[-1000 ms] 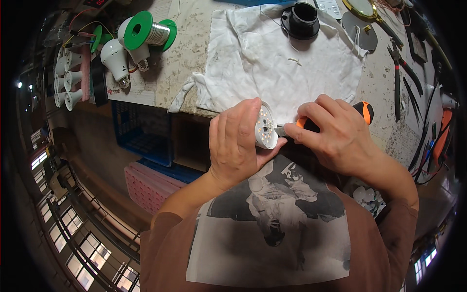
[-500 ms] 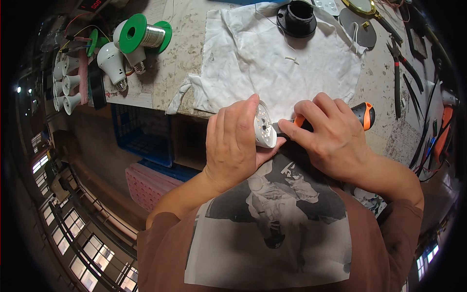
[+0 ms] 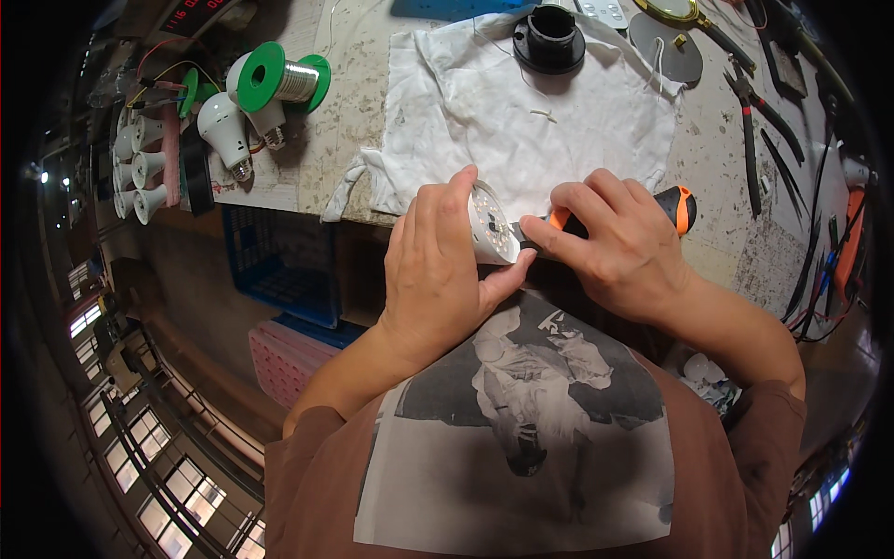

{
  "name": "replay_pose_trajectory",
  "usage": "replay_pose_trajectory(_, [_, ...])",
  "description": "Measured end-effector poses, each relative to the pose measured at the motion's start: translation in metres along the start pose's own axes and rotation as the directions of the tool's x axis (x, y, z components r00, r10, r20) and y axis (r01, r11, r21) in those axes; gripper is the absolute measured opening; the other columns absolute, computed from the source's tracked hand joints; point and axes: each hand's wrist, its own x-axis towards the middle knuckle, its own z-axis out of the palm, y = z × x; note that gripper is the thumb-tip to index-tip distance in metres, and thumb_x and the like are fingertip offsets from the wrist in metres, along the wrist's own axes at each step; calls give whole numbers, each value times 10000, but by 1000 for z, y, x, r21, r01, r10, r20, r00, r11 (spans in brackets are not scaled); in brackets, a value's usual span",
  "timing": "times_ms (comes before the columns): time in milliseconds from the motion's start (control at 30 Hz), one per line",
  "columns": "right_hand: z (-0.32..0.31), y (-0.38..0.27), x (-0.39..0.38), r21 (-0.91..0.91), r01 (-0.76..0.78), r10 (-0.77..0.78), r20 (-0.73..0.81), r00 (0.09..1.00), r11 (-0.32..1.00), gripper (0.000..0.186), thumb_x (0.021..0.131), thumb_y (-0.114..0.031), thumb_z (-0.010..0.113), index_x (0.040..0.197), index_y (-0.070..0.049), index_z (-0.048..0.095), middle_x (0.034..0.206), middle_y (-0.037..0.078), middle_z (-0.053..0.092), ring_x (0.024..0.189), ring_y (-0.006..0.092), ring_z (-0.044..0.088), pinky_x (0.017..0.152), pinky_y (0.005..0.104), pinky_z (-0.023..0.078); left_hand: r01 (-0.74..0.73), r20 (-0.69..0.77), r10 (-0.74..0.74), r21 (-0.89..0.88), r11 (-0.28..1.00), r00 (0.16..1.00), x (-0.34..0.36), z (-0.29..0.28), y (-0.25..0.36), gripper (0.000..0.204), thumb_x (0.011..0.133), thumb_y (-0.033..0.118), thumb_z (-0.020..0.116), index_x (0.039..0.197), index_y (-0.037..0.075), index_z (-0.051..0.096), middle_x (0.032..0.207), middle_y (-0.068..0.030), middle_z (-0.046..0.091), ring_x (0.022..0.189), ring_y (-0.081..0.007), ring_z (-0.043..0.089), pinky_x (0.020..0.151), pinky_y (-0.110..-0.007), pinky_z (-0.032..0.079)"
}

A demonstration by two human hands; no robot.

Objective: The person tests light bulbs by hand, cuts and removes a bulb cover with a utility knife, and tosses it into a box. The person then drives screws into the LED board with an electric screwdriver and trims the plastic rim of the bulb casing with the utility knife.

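Several white, cone-shaped housings (image 3: pixel 149 170) stand in a row at the far left, against a strip of pink material. Beside them, a glossy white bulb (image 3: pixel 223 133) with a metal screw base lies on the worn, stained bench (image 3: pixel 358 70). A green plastic spool (image 3: pixel 263 76), wound with bright silver wire, rests next to the bulb, its flanges apparently keeping the winding off the surface.

At the bench's near edge, the left hand (image 3: pixel 424 242) is closed around the white lamp body (image 3: pixel 481 228): fingers along the shell, thumb below the rim. This grip leaves the round face uncovered, presumably for access; small yellowish chips dot its flat board. The rumpled white cloth (image 3: pixel 447 112) lies beyond, probably as soft protection for parts. A black, flanged plastic ring (image 3: pixel 549 45) sits upright on it.

Right of the lamp body, the right hand (image 3: pixel 619 238) is wrapped firmly around a hand tool (image 3: pixel 685 212) with a black and orange handle. Its thumb extends toward the tip, likely for control. The tip is at the lamp rim; exact contact cannot be determined. Farther right lie red-and-black pliers (image 3: pixel 748 119), handles spread.
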Motion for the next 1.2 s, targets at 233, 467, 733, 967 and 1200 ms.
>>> replay_pose_trajectory(233, [-5, 0, 6, 37, 1, -3, 63, 998, 999, 213, 791, -211, 641, 988, -136, 673, 897, 27, 554, 831, 204, 556, 643, 324, 411, 1, 15, 0, -71, 997, 1000, 1, 0, -7, 822, 746, 275, 840, 1372, -38, 410, 1128, -208, 523, 1018, -381, 558, 881, -441, 474])
replay_pose_trajectory(467, [-2, -4, 4, -44, 8, -7, 16, 1000, 999, 228, 804, -227, 635, 1007, -130, 675, 907, 32, 554, 835, 210, 553, 643, 323, 408, 5, 67, 1, -87, 996, 998, 6, -4, -10, 821, 727, 255, 838, 1371, -27, 413, 1110, -200, 515, 991, -380, 556, 862, -436, 477])
replay_pose_trajectory(733, [-2, 6, 3, 74, 6, -10, 48, 999, 997, 268, 801, -216, 628, 1057, -168, 695, 942, 26, 568, 863, 207, 562, 670, 322, 434, -67, 43, 70, -62, 996, 997, 9, -5, -15, 803, 721, 284, 827, 1362, -6, 439, 1120, -198, 531, 1003, -388, 568, 853, -440, 488])
replay_pose_trajectory(967, [-15, 14, 0, 111, -30, 22, 76, 997, 993, 252, 780, -190, 645, 1022, -172, 711, 905, 16, 572, 857, 197, 571, 676, 322, 451, -44, 73, 50, -77, 996, 996, 9, -7, -15, 798, 724, 300, 824, 1357, -7, 449, 1130, -198, 539, 1023, -387, 570, 870, -436, 489])
replay_pose_trajectory(1200, [-8, 9, 5, 114, 5, -11, 53, 999, 993, 256, 771, -198, 649, 1016, -162, 711, 905, 21, 573, 853, 200, 571, 681, 318, 452, -51, 82, 58, -84, 995, 995, 10, -8, -17, 796, 722, 303, 827, 1355, -7, 455, 1132, -192, 545, 1022, -382, 575, 872, -434, 492])
